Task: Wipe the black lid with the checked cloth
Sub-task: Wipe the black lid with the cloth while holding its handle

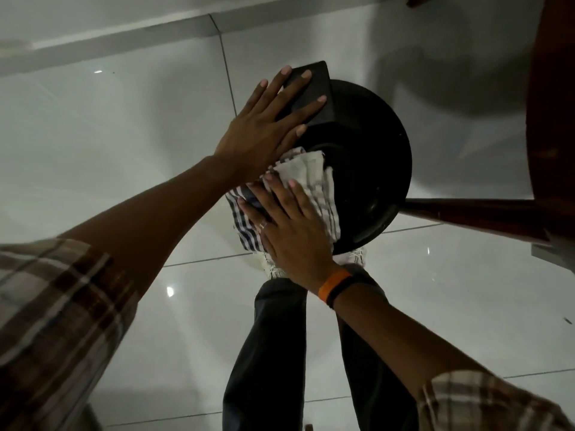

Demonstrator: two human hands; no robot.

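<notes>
A round black lid [373, 169] tops a container below me, with a black box-shaped block [314, 98] on its far left part. My left hand [264, 132] lies flat with spread fingers on that block. The checked cloth [314, 181], white with dark stripes, is bunched on the lid's near left edge. My right hand [289, 231] presses flat on the cloth, fingers spread, an orange band on its wrist.
Glossy white floor tiles [109, 135] surround the container. A dark red wooden furniture piece [550, 119] stands at the right, its rail [473, 209] touching the lid's right edge. My dark trouser legs [270, 353] and pale shoes are below the lid.
</notes>
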